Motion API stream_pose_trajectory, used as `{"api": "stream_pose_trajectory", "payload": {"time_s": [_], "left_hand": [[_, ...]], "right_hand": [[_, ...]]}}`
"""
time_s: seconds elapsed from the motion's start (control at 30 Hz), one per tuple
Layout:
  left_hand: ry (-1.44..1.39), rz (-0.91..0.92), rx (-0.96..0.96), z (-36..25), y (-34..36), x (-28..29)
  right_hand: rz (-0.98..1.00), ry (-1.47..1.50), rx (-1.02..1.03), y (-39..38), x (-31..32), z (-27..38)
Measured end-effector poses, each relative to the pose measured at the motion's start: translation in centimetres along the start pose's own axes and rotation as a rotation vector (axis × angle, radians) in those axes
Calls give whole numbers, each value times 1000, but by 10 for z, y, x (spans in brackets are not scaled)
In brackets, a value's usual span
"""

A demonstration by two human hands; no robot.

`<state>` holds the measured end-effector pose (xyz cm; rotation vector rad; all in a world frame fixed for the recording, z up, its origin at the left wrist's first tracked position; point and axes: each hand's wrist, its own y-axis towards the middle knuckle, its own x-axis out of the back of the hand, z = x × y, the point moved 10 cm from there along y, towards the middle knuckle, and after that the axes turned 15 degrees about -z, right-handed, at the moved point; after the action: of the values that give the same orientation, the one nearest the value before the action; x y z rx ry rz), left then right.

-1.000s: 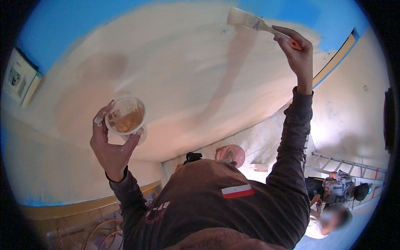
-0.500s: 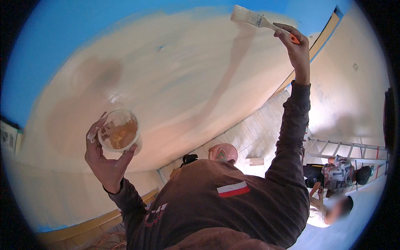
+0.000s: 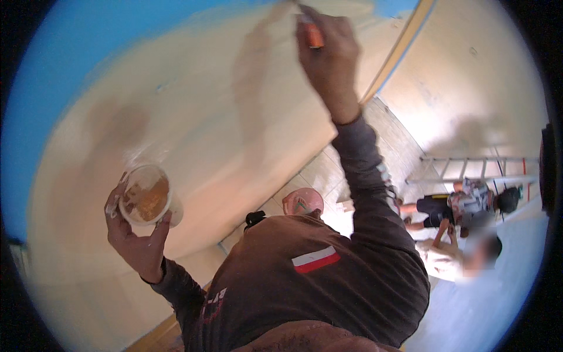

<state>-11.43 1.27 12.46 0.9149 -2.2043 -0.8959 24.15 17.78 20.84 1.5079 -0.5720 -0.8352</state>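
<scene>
Wall (image 3: 199, 88) takes up most of the view here, beige across the middle with bright blue along the top and upper left, plus a soft shadow falling over it. Next biggest is the dark brown long-sleeved shirt (image 3: 352, 299) on the person, seen from above. Pale floor tiles (image 3: 402, 135) show past the right sleeve.

Over on the right there's a metal ladder (image 3: 474, 159), and just beside it two other people: one in a patterned top (image 3: 469, 202) with dark shorts, one in a pale top (image 3: 437, 258). A tan strip (image 3: 397, 50) with a blue edge runs down the right end of the beige area.

Now the hands. Right hand (image 3: 331, 58) is up near the top edge, fingers curled round the handle of a brush. Left hand (image 3: 135, 246) is lower left, thumb and fingers wrapped around a whitish tub (image 3: 177, 210), its mouth facing the camera and some tan stuff inside.

Smaller bits: a round pinkish thing (image 3: 302, 196) with a green band, can't tell what it is. The brush (image 3: 314, 36) shows mostly as an orange handle end; its head is cut off up top, so can't tell if it's touching anything. Smallest, a white-and-red patch (image 3: 315, 259) on the shirt.
</scene>
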Motion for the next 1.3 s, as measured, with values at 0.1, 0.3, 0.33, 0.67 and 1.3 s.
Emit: {"api": "stream_pose_trajectory", "payload": {"time_s": [0.1,0.3,0.33,0.67,1.3], "left_hand": [[-27,15,-14,13,22,12],[-44,52,-37,21,38,12],[-44,57,-29,19,38,12],[-27,47,-25,0,35,16],[-34,31,-62,-11,26,8]], "right_hand": [[5,110,-28,12,-30,65],[-58,306,-19,24,-38,158],[-27,322,-10,25,-38,167],[-56,602,-1,35,-15,186],[124,418,-529,16,-19,-84]]}}
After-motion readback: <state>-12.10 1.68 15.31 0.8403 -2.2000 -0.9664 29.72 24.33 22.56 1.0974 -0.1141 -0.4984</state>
